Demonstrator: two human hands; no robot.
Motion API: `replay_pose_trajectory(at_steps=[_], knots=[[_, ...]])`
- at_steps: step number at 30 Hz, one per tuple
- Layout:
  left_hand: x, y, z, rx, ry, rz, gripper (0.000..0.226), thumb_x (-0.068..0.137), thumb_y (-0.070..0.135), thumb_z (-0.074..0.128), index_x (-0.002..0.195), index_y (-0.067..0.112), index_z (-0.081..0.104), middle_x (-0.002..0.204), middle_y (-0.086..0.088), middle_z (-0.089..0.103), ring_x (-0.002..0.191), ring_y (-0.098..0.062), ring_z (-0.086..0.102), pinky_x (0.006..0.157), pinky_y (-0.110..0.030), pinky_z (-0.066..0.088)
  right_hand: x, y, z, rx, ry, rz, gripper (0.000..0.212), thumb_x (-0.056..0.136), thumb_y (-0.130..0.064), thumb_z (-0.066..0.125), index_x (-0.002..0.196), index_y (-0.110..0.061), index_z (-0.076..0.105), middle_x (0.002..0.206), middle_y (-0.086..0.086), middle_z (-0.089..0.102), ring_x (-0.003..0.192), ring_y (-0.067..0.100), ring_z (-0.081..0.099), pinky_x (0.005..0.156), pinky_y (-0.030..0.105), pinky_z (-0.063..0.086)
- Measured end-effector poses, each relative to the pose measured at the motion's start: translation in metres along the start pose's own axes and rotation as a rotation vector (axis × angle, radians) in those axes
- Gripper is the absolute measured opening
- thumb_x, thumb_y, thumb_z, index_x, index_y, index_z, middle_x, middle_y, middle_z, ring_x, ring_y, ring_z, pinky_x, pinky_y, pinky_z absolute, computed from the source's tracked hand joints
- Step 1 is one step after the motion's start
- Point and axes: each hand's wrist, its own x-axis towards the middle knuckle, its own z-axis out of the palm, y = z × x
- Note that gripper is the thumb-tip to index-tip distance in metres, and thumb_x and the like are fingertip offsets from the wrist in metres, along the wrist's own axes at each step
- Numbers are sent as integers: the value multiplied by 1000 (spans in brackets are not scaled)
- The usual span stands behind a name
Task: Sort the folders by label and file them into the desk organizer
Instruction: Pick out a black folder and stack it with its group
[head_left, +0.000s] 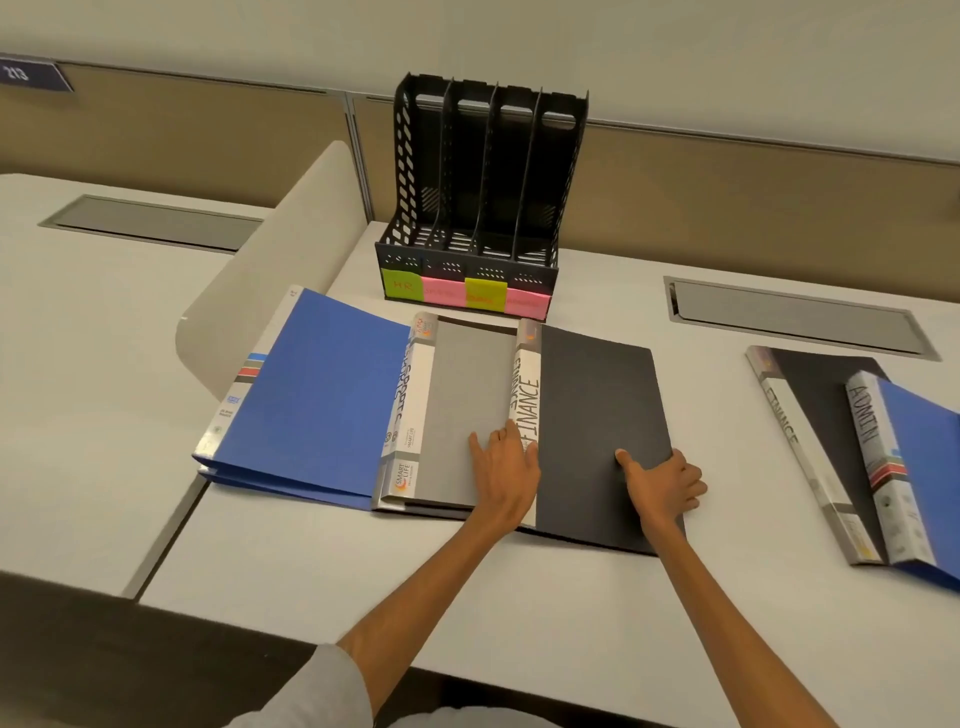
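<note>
From where I stand, the person is leaning over a fanned row of folders on the desk (519, 597). The left hand (506, 470) lies flat with fingers spread, pressing across the grey folder (467, 395) and onto the white spine of the black FINANCE folder (592, 395). The right hand (665, 483) grips that black folder's right edge, thumb on top and fingers curled round it. At nine o'clock from the hands a blue folder (311, 395) sits under the grey one, whose spine seems to read SUPPORT. At twelve o'clock stands the black desk organizer (413, 171), its four slots showing no folders, with sticky notes (444, 293) along its front. Only the green HR note (400, 285) is legible to me. At three o'clock, well apart, lies a second FINANCE folder (821, 395) with a blue ADMIN folder (924, 457) overlapping it. My worry is the overlap: if the black folder is dragged out while the left hand eases off, the grey one may ride along and skew the fan. The blue folder already hangs over the desk's left edge and could slide off. With the slot labels faint, a misfile is easy, and the two FINANCE folders could be split.
</note>
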Motion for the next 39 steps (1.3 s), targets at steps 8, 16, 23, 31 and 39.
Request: replay_pose_trajectory(at_steps=[8, 16, 23, 31, 39], knots=[[-7, -6, 16, 118, -51, 39, 59, 104, 37, 31, 153, 6, 18, 160, -10, 24, 150, -25, 12, 121, -49, 0, -7, 11, 7, -169, -48, -182, 74, 88, -53, 59, 149, -21, 32, 154, 14, 23, 144, 32, 15, 116, 51, 12], [-13, 17, 22, -126, 87, 163, 58, 98, 21, 48, 151, 16, 25, 158, -4, 30, 146, -21, 26, 122, -43, 15, 3, 21, -6, -93, -71, -233, 66, 86, -49, 64, 141, -18, 44, 147, 12, 35, 139, 31, 28, 113, 48, 21], [-19, 65, 43, -253, 41, 115, 66, 97, 18, 52, 153, 18, 17, 117, -4, 67, 96, -20, 66, 95, -39, 53, 24, 37, -35, 65, -21, -288, 53, 86, -40, 69, 130, -15, 53, 138, 9, 50, 130, 28, 44, 112, 46, 29], [-30, 151, 89, -219, -70, 178, 36, 99, 20, 47, 134, 16, 42, 63, -1, 59, 59, -17, 58, 66, -38, 55, 82, 69, -112, 120, 17, -336, 45, 86, -29, 71, 126, -13, 56, 136, 9, 53, 127, 28, 46, 111, 44, 29], [-40, 240, 161, -177, -202, 99, 43, 101, 32, 46, 138, 10, 44, 122, -9, 66, 113, -25, 62, 99, -37, 47, 145, 113, -176, 190, -176, -248, 59, 95, -37, 59, 144, -11, 39, 150, 10, 37, 136, 27, 39, 110, 41, 36]])
